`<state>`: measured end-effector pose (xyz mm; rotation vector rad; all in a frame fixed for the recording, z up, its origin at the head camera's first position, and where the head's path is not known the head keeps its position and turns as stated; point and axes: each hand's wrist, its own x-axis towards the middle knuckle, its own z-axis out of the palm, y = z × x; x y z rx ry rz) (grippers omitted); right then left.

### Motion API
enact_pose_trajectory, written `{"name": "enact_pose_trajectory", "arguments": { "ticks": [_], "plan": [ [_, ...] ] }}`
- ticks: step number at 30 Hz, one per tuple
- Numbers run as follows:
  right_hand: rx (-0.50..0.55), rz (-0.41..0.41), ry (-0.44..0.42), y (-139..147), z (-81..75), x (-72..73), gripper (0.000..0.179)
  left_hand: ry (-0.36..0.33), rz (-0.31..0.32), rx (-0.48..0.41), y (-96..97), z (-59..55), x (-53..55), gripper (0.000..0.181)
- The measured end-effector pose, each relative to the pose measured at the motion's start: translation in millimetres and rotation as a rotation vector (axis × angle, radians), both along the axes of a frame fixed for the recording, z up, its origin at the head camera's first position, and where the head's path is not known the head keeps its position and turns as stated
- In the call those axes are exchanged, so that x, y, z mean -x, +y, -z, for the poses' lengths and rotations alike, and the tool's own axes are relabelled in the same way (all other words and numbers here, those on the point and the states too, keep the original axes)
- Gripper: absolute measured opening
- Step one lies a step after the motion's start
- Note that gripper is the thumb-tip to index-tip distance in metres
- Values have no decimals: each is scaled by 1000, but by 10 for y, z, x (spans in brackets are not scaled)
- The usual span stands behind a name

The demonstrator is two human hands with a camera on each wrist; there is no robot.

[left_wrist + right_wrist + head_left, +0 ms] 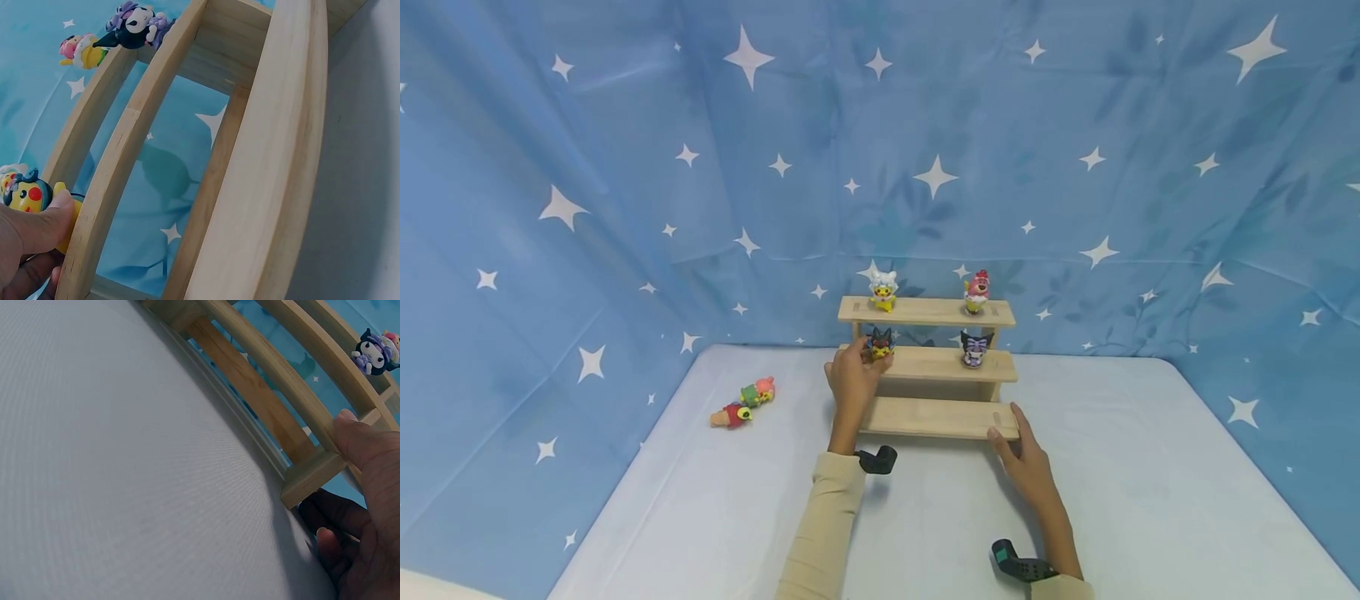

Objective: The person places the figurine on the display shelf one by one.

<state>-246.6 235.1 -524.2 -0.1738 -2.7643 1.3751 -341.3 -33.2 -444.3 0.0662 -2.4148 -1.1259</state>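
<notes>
My left hand (853, 375) pinches a yellow figurine with a dark blue, eared hood (882, 343) at the left of the middle tier of a three-tier wooden display shelf (932, 417). In the left wrist view, thumb and fingers close around the figurine (31, 194), its base at the board's edge. My right hand (1028, 467) grips the bottom tier's right end. The right wrist view shows its thumb (353, 434) on the board and its other fingers by the end support. On the middle tier's right stands a black-and-purple figurine (974, 349).
A white-hooded yellow figurine (883, 291) and a pink figurine (976, 292) stand on the top tier. On the white table (700, 517), left of the shelf, lie a red-and-yellow figurine (733, 415) and a green-and-pink one (757, 392). A blue starry curtain (820, 208) hangs behind.
</notes>
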Motion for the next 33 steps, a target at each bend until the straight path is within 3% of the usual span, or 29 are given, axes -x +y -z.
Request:
{"name": "enact_pose_trajectory", "arguments": {
  "ticks": [11,24,33],
  "plan": [
    [9,-3,-1,5,-12,-5,83,-1,2,-13,-4,5,15,48],
    [15,-6,8,35,-21,15,83,-12,130,-117,-112,-22,20,47],
    [8,-4,-15,13,-17,0,83,3,98,-78,-106,10,18,42]
  ]
}}
